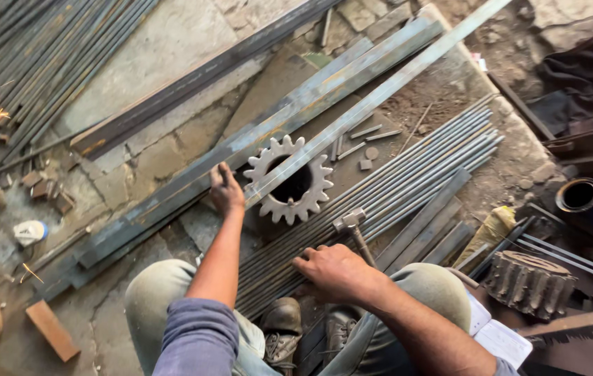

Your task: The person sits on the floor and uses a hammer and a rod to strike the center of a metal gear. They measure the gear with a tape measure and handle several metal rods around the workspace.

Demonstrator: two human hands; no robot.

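Right hand lies open on rods; left hand grips flat bar's end.

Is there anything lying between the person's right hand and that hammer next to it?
Nothing visible. The right hand rests on the bundle of thin steel rods, and the hammer lies on the same rods just beyond its fingers, with only bare rod between them.
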